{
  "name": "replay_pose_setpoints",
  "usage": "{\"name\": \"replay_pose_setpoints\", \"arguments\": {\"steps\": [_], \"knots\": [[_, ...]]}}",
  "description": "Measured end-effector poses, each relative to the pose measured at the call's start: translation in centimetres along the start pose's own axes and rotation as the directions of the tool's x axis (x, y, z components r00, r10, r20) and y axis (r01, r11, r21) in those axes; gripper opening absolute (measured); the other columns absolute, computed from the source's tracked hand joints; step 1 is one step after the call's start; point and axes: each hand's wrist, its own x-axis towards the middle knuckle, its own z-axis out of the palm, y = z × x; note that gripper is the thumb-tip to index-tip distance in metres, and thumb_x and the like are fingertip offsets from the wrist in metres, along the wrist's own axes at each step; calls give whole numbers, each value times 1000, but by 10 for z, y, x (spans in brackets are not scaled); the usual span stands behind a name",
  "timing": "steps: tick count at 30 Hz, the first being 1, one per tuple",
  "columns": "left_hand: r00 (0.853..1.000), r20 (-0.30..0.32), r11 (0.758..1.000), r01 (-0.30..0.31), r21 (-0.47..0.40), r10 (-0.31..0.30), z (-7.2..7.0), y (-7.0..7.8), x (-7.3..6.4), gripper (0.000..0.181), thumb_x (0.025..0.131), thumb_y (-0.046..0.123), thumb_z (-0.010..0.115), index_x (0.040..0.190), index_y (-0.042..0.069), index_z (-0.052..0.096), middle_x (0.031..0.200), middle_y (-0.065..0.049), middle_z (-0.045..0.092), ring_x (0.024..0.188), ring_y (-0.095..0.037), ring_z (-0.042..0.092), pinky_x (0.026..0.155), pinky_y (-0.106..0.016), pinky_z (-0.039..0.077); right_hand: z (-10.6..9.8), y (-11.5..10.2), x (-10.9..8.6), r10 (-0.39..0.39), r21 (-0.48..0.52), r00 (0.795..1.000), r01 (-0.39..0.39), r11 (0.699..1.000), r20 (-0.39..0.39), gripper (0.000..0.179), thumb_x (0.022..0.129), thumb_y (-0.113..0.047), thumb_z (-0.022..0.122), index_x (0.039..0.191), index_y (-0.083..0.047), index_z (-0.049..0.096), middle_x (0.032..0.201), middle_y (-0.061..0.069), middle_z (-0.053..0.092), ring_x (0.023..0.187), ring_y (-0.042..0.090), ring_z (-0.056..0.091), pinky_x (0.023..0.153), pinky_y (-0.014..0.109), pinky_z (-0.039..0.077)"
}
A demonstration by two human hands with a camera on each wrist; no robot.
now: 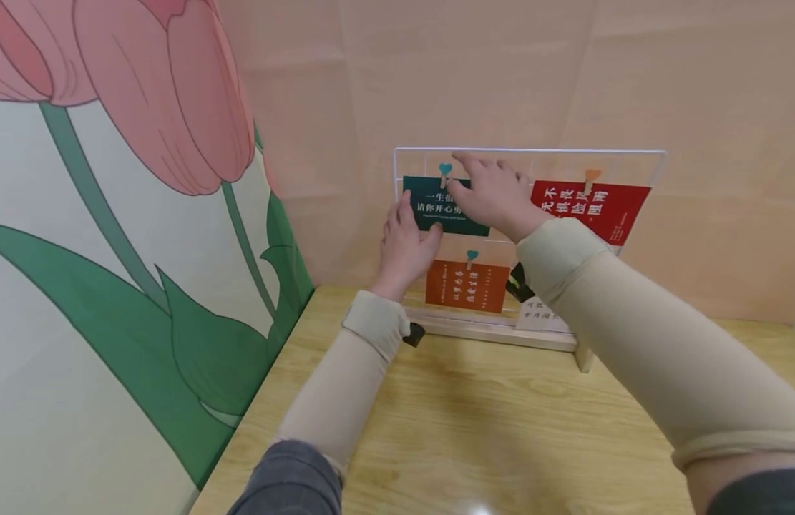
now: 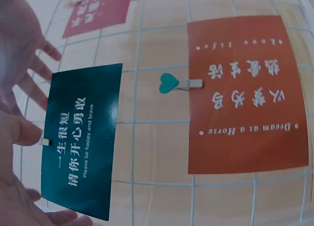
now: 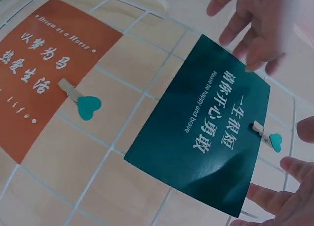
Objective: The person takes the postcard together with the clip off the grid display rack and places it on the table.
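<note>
A dark green card with white writing hangs on the white wire grid, held at its top edge by a wooden clip with a teal heart. My left hand is at the card's left side, its fingers spread. Over the card's upper right corner is my right hand, fingers extended close to the clip. Both hands flank the card in the right wrist view, the left hand above and the right hand below. Whether their fingertips touch the card I cannot tell.
Below hangs an orange card with its own teal heart clip. A red card hangs at the right under an orange heart clip; a white card is partly hidden below. The grid's wooden base stands on a wood-grain table.
</note>
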Motion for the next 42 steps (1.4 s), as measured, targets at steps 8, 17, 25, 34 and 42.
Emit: {"name": "replay_pose_setpoints", "arguments": {"steps": [8, 17, 25, 34, 42], "knots": [[998, -37, 975, 45, -219, -55, -4, 4, 9, 72, 106, 30, 57, 163, 11, 18, 163, -17, 27, 145, -35, 36, 117, -57, 26, -4, -4, 5, 38, -44, 997, -35, 998, 62, 65, 109, -46, 35, 166, -18, 20, 168, 24, 19, 151, 52, 10, 114, 75, 6], [999, -43, 997, 10, -72, -13, -7, 1, 14, 57, 107, 32, 53, 155, 6, 37, 153, -12, 46, 138, -26, 46, 114, -60, 21, -3, -4, 7, 118, 44, 990, -121, 992, 72, 61, 110, -51, 25, 166, -26, 23, 167, 18, 25, 151, 52, 12, 113, 74, 7], [996, -91, 1000, 12, 5, -12, -15, 2, 21, 40, 109, 30, 52, 144, 9, 52, 116, -4, 66, 109, -21, 59, 106, -51, 29, -2, -4, 9, 111, 107, 994, -110, 988, -1, 58, 111, -50, 32, 159, -20, 42, 154, 16, 49, 148, 47, 23, 113, 70, 11], [995, -98, 999, 33, 18, -31, -19, 2, 25, 22, 109, 27, 53, 120, 10, 62, 104, -2, 65, 99, -20, 58, 98, -45, 34, 6, 1, 10, 109, 197, 991, -92, 976, -77, 44, 110, -44, 45, 139, -15, 61, 137, 12, 60, 137, 40, 36, 112, 65, 12], [991, -121, 998, 57, 11, -55, -24, 1, 30, 16, 107, 26, 56, 112, 11, 61, 99, -2, 64, 94, -20, 58, 98, -44, 35, 7, 1, 13, 46, 219, 994, -25, 975, -94, 36, 110, -42, 46, 122, -12, 61, 127, 12, 64, 124, 36, 47, 111, 65, 13]]}}
